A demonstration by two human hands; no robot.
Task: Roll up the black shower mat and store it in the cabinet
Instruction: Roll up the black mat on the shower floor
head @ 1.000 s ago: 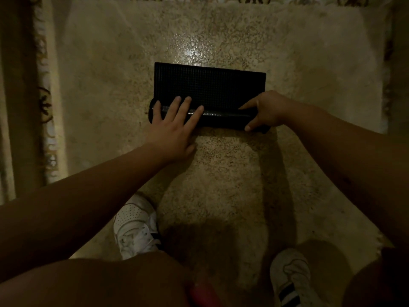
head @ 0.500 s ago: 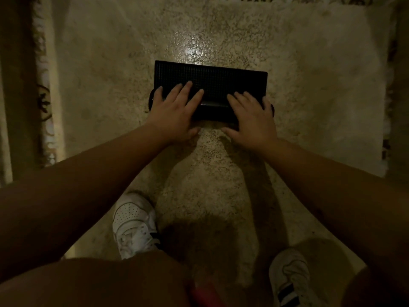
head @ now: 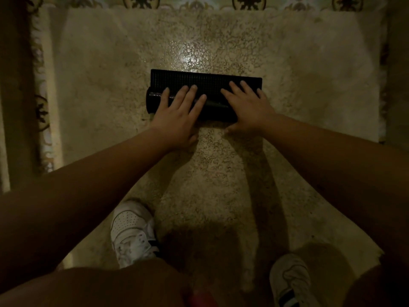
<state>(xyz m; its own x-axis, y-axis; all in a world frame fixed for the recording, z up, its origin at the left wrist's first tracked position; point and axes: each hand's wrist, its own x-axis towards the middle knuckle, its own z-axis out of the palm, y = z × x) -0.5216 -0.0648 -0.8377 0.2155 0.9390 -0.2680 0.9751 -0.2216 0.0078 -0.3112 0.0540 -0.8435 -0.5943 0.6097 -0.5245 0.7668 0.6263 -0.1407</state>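
Note:
The black shower mat (head: pixel 208 84) lies on a pale shaggy rug (head: pixel 309 85), mostly rolled into a thick tube, with a narrow flat strip left at its far side. My left hand (head: pixel 177 116) rests flat on the left half of the roll, fingers spread. Flat on the right half lies my right hand (head: pixel 247 107), fingers pointing away from me. Both palms press on the roll; neither hand wraps around it. No cabinet is in view.
The rug sits on patterned floor tiles (head: pixel 141 1) seen along the top and left edges. My two white shoes (head: pixel 132 231) (head: pixel 290 282) stand on the rug's near part. A dark wall or door edge (head: pixel 15 85) runs down the left side.
My right hand left the roll's right end and now lies flat on top. The roll has moved away from me and grown thicker; the flat strip has shrunk.

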